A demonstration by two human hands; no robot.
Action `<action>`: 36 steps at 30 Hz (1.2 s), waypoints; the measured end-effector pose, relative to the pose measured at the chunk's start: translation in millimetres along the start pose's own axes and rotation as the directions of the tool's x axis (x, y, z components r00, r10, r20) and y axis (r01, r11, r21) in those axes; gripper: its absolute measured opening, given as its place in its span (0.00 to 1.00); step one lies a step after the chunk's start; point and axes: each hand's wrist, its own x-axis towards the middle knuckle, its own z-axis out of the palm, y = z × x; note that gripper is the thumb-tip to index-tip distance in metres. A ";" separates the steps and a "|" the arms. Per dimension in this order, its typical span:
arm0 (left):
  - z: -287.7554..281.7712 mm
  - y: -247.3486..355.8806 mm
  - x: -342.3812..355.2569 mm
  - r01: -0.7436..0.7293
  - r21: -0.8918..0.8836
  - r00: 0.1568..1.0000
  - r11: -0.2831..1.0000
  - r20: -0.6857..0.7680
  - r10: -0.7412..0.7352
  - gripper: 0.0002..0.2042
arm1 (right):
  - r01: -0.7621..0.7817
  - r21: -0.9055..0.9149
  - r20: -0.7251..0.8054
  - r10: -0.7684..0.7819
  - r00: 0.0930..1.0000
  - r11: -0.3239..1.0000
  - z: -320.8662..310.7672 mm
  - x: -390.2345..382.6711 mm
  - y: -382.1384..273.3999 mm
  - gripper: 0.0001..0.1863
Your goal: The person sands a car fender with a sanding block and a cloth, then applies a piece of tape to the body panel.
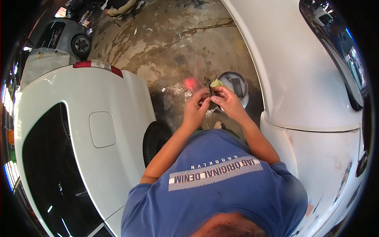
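Note:
Between both hands, in front of my body, is a small dark thin sheet (211, 92) that looks like a piece of sandpaper. The fingers of my left hand (196, 106) are bent and pinch its left side. My right hand (230, 103) grips it from the other side with thumb and fingers, so part of it is hidden. Just beyond the right fingertips shows a yellow-green soft-looking lump (216, 83); I cannot tell whether it touches them. A round bucket (245, 81) stands beyond my right hand, with a dark rectangular block (237, 87) in it.
A white car (130, 106) with a dark tyre (155, 138) is close on my left. On my right is a pale car body (272, 71) with patchy lower panels. The concrete floor (173, 43) is wet and stained. Another person's arm (122, 8) shows at the far edge.

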 end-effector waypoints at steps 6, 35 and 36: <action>-1.4 -19.3 2.1 -0.068 -0.073 0.989 0.995 -0.136 0.058 0.10 | 0.002 0.050 -0.106 0.003 0.994 0.999 -13.8 -9.0 5.9 0.15; -12.5 -15.5 -3.1 0.307 -0.455 0.951 0.836 0.190 -0.245 0.13 | 0.212 -0.518 -0.067 -0.287 0.956 0.829 -0.9 -26.4 -16.7 0.25; -13.3 -14.8 -2.8 0.308 -0.455 0.950 0.836 0.190 -0.246 0.13 | 0.212 -0.517 -0.067 -0.286 0.956 0.829 1.0 -25.8 -22.0 0.25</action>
